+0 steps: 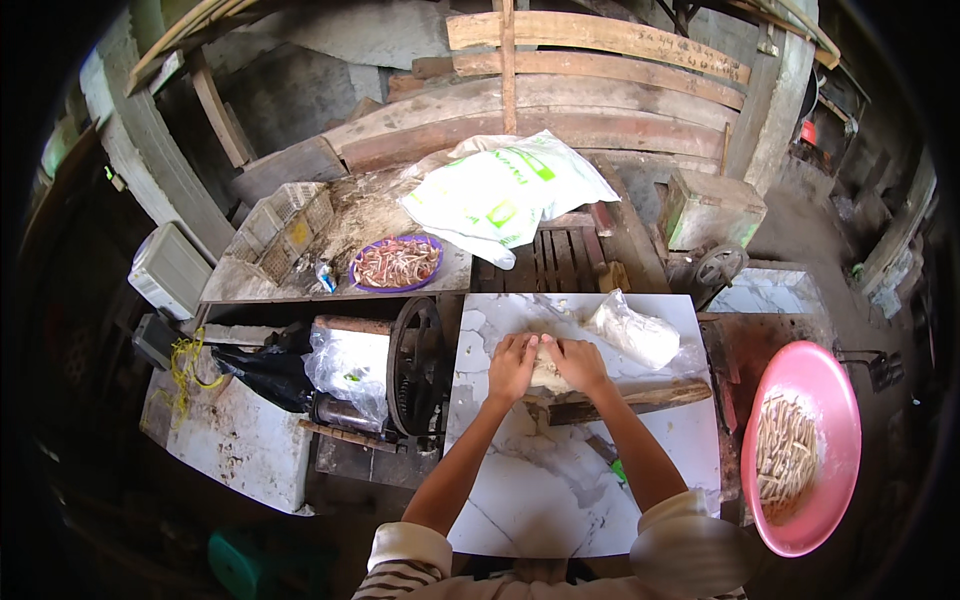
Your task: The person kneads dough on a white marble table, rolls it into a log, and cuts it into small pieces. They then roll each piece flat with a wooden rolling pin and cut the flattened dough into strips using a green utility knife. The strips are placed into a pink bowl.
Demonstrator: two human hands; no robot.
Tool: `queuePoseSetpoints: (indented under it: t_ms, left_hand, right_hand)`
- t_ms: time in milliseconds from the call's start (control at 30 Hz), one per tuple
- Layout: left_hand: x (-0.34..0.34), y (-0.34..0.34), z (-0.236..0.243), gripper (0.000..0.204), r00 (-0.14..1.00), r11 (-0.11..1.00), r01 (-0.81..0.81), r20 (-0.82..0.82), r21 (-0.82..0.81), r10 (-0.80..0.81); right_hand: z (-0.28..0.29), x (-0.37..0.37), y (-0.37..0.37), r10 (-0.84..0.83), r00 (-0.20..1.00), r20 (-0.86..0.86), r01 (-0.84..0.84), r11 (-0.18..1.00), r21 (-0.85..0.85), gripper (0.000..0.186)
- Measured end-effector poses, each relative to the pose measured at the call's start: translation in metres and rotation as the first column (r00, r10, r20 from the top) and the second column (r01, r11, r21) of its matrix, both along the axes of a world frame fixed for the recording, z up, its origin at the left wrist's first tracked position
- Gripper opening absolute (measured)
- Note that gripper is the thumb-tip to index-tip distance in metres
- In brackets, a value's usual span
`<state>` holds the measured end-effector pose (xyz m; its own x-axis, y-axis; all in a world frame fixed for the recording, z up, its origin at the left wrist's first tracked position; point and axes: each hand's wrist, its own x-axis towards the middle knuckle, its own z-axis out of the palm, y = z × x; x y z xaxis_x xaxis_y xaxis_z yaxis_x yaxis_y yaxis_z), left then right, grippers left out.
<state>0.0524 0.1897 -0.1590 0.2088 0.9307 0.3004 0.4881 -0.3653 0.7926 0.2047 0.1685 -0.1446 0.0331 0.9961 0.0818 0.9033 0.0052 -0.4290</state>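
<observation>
A pale lump of dough [546,373] lies on the white marble-patterned table top [520,500]. My left hand [513,366] presses on its left side, the fingers curled over it. From the right, my right hand [577,363] grips the same lump, its thumb close to the left one. Just nearer than the dough, a rough wooden bar [650,400] runs to the right, partly behind my right wrist. A clear plastic bag of white powder or dough [640,336] rests at the far right. Under my right forearm shows a tool with a green end [618,470], mostly hidden.
Left of the table stands a roller machine with a dark flywheel [415,365]. At the right is a pink basin [835,450] of pale sticks. Beyond are a purple-rimmed tray [437,262] of strips, a white sack [510,190], a plastic crate [283,230] and a metal box [713,210].
</observation>
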Motion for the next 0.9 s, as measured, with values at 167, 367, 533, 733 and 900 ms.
queuePoseSetpoints:
  t_ms: [167,367,533,733,900]
  left_hand:
    - [-0.013,-0.021,0.008,0.034,0.998,0.995,0.061,0.021,0.085,-0.063]
    - [-0.002,-0.023,0.008,0.038,0.993,0.994,-0.106,-0.055,0.005,0.106]
    - [0.005,-0.005,0.000,0.048,0.983,0.982,-0.173,0.054,-0.079,0.178]
    - [0.022,0.021,-0.015,0.054,0.927,0.980,-0.171,0.320,-0.105,0.196]
    - [0.031,0.029,-0.030,0.052,0.678,0.949,-0.104,0.678,-0.296,0.286]
  right_hand:
    - [0.015,-0.024,-0.046,0.021,1.000,-0.012,-0.014,0.912,0.409,0.036]
    - [0.008,-0.023,-0.034,-0.078,0.997,0.005,0.072,0.938,0.339,0.037]
    - [0.009,-0.019,-0.019,-0.082,0.986,-0.142,0.119,0.954,0.275,0.035]
    - [-0.006,-0.008,0.000,-0.196,0.915,-0.354,0.312,0.899,0.308,0.042]
    - [-0.009,-0.009,0.008,-0.247,0.799,-0.549,0.478,0.815,0.328,0.047]
